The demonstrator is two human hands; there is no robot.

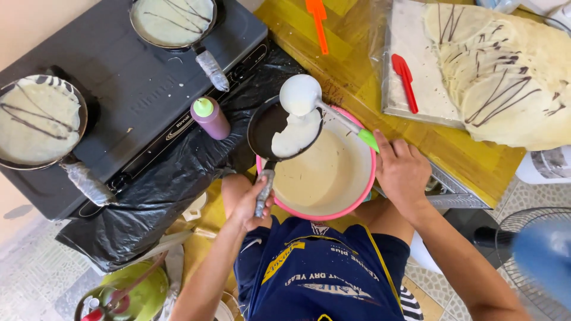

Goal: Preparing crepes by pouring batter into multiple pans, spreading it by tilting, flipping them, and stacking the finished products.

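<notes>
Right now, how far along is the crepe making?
Done: a pile of striped crepes on the board, and two pans of batter already on the stove. In hand: the right hand ladles batter into the small pan held by the left hand. Left: the bowl holds much batter.

Left hand point(250, 205) gripping small black pan point(284, 129), right hand point(402, 172) tipping ladle point(300, 95), batter over pink bowl point(321, 178)

A patterned tile floor point(24, 267) shows at near left and near right. A yellow wooden table point(357, 71) fills the far middle, in bright daylight. A pale wall point(35, 24) stands far left. A fan's wire guard point(523, 232) sits near right.
</notes>
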